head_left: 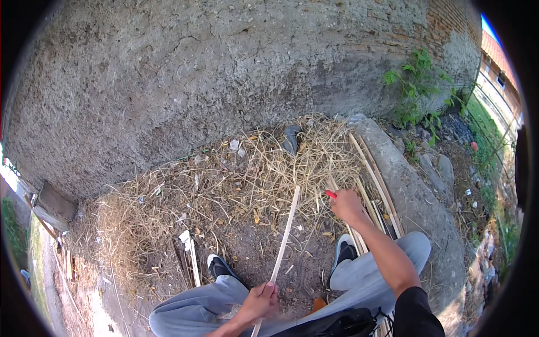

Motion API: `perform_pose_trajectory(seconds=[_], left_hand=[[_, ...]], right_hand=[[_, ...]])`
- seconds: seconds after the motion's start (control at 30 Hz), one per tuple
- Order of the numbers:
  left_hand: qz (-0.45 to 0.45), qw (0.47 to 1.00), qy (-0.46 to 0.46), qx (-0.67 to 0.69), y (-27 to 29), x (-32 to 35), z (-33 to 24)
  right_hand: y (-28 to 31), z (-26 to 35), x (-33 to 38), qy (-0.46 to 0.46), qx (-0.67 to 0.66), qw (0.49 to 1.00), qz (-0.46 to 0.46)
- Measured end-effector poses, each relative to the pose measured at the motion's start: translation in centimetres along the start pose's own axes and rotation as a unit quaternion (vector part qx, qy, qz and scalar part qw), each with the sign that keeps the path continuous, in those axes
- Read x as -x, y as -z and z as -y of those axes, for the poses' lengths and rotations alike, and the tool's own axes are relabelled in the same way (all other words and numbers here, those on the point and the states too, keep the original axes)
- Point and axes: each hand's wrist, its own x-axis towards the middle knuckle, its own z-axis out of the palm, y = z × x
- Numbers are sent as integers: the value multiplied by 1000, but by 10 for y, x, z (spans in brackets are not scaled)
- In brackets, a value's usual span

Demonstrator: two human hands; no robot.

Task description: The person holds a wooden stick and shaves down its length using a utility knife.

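My left hand (259,302) grips the near end of a long pale wooden strip (285,233) that runs away from me over the dirt toward the straw. Farther out on the right, my right hand (347,205) is closed around a small tool with a red handle (330,194), held just right of the strip's far end. Both my grey trouser legs and black-and-white shoes (220,267) frame the strip at the bottom. A bundle of similar thin strips (377,191) lies beside my right hand.
A rough plastered wall (224,67) rises ahead. Dry straw (264,168) covers the ground. A concrete curb (412,196) runs along the right, with green weeds (418,90) and stones beyond. Short wood scraps (190,255) lie left of my foot.
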Motion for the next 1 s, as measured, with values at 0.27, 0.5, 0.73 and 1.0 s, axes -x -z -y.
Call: perform_pose_trajectory(seconds=[0.27,0.5,0.73,1.0], left_hand=[[14,994,-91,-65,-6,-10,13],[-71,945,-192,-254,-7,-10,29],[-91,950,-214,-210,-19,11,45],[-57,969,-176,-164,8,-18,19]], right_hand=[[-9,58,51,147,39,988,42],[-17,47,43,149,56,987,25],[-22,30,15,64,72,995,-18],[-18,-41,-10,-64,-18,994,-90]])
